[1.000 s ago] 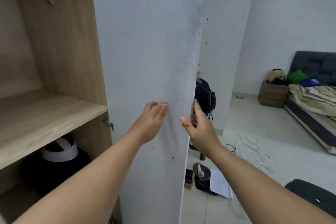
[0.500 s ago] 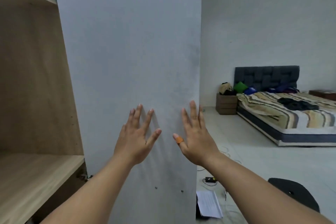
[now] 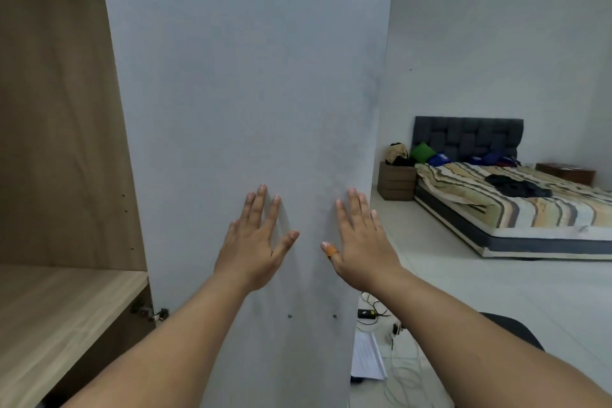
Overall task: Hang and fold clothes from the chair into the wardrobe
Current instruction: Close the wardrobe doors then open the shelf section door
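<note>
The grey wardrobe door [image 3: 245, 76] stands open in front of me and fills the middle of the view. My left hand [image 3: 255, 242] lies flat against it with fingers spread, holding nothing. My right hand [image 3: 359, 242] lies flat next to it near the door's free edge, fingers apart, with an orange plaster on the thumb. To the left the wardrobe's wooden inside [image 3: 56, 109] shows, with a bare wooden shelf [image 3: 49, 315]. A dark chair [image 3: 516, 328] peeks out behind my right forearm; no clothes show on it.
A bed [image 3: 516, 205] with a striped cover and dark clothing on it stands at the right, with a wooden nightstand [image 3: 395, 180] beside it. Cables, a charger [image 3: 366, 313] and white papers [image 3: 366, 354] lie on the tiled floor past the door's edge.
My view has risen from the lower shelf to the middle of the door. Both hands went from curled at the door's edge to flat and spread on its face.
</note>
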